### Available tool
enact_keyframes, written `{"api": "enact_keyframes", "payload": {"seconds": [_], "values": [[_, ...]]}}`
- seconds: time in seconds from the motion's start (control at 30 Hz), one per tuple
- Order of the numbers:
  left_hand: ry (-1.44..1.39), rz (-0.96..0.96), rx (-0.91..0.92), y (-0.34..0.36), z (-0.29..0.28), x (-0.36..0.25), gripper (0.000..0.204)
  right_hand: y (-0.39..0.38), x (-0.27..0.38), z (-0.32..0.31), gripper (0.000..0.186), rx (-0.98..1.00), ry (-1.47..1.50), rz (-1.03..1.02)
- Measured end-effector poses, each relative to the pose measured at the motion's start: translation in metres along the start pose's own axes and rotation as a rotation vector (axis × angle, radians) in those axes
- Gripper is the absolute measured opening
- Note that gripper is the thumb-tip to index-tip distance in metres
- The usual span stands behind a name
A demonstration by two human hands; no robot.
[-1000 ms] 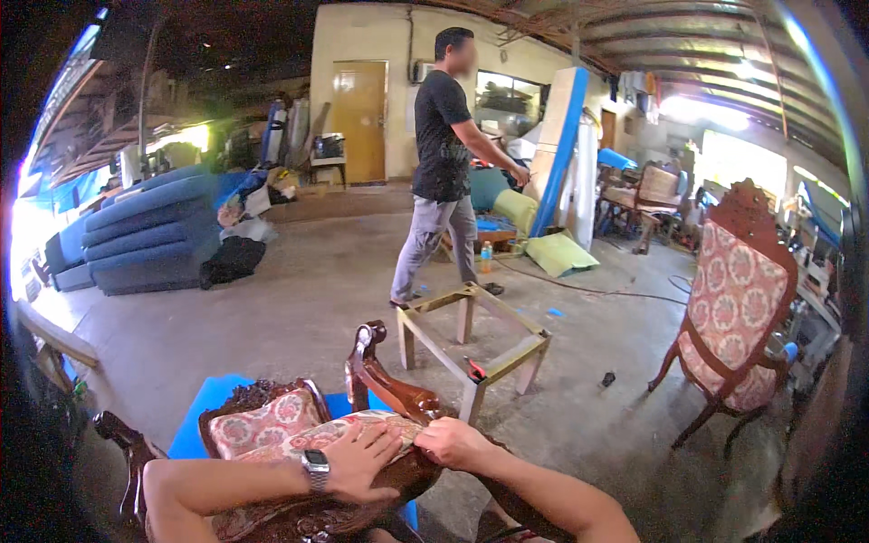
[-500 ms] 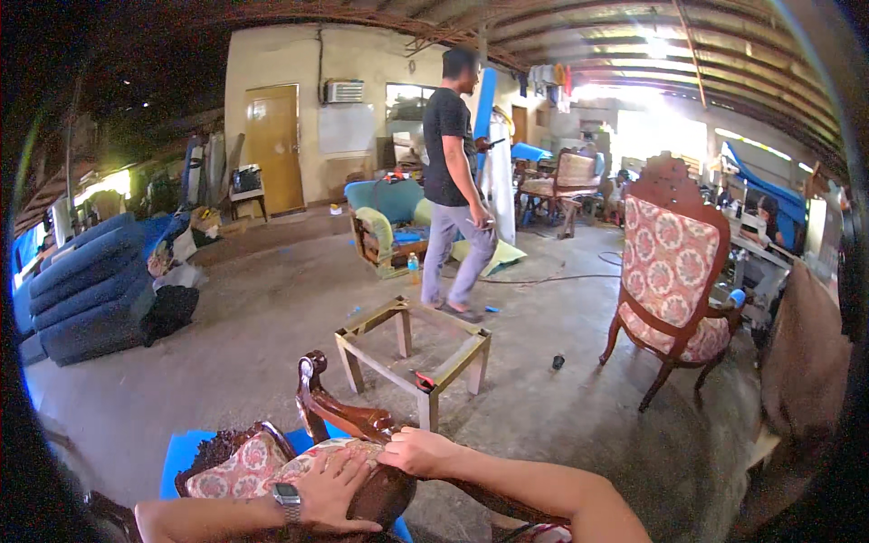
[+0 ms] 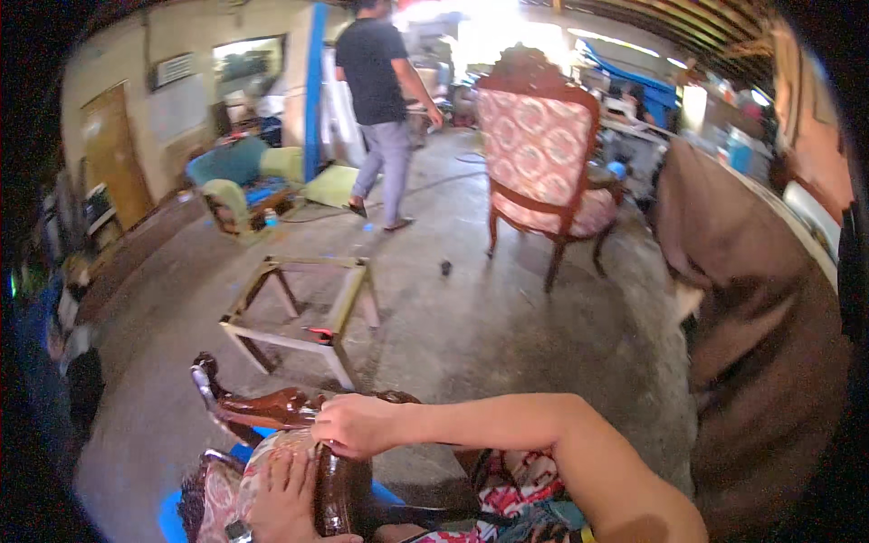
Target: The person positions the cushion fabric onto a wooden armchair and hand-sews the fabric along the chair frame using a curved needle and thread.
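The right hand (image 3: 355, 423) is curled over the top of the dark carved wooden chair frame (image 3: 272, 407), its fingers closed on the glossy rail, while the left hand (image 3: 288, 493) lies just below it with fingers spread flat on the red-and-cream patterned upholstery (image 3: 272, 452), pressing rather than gripping. The chair lies tipped on its side close under the person, its curled foot pointing away to the left of the fingers, over something blue (image 3: 172, 518) on the floor. To handle it well, I judge the flat hand should keep the fabric smooth and taut against the padding while the gripping hand steadies the frame so it does not rock; the polished wood looks slippery, so a firm wrap matters. Just beyond the fingertips stands a bare wooden stool frame (image 3: 299, 312) with a small red object (image 3: 321, 333) on its near rail. Farther off and to the right stands an upright armchair (image 3: 543, 163) in matching pattern; brown cloth (image 3: 751, 308) hangs at the far right. Beyond, another person (image 3: 380, 109) in a dark shirt walks away beside a tall blue board (image 3: 315, 90). No package or label can be made out; a pale rectangular panel (image 3: 172, 68) sits high on the far wall above an orange-brown door (image 3: 113, 154).
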State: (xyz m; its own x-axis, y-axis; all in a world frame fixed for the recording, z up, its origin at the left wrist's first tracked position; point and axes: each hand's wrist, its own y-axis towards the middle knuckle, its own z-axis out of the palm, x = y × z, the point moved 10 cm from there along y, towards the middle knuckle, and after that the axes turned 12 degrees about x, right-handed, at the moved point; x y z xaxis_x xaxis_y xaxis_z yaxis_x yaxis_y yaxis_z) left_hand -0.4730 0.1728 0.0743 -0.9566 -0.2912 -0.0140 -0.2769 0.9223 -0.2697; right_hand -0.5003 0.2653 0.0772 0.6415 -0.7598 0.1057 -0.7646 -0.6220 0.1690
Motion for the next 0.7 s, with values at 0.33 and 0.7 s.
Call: {"api": "enact_keyframes", "payload": {"seconds": [0.33, 0.7], "values": [[0.176, 0.128, -0.014, 0.005, 0.014, 0.004, 0.135, -0.084, -0.040, -0.011, 0.014, -0.292, 0.795, 0.483], [-0.065, 0.141, 0.141, -0.009, -0.017, -0.008, 0.119, -0.238, -0.111, -0.187, 0.011, -0.969, 0.283, 0.790]]}}
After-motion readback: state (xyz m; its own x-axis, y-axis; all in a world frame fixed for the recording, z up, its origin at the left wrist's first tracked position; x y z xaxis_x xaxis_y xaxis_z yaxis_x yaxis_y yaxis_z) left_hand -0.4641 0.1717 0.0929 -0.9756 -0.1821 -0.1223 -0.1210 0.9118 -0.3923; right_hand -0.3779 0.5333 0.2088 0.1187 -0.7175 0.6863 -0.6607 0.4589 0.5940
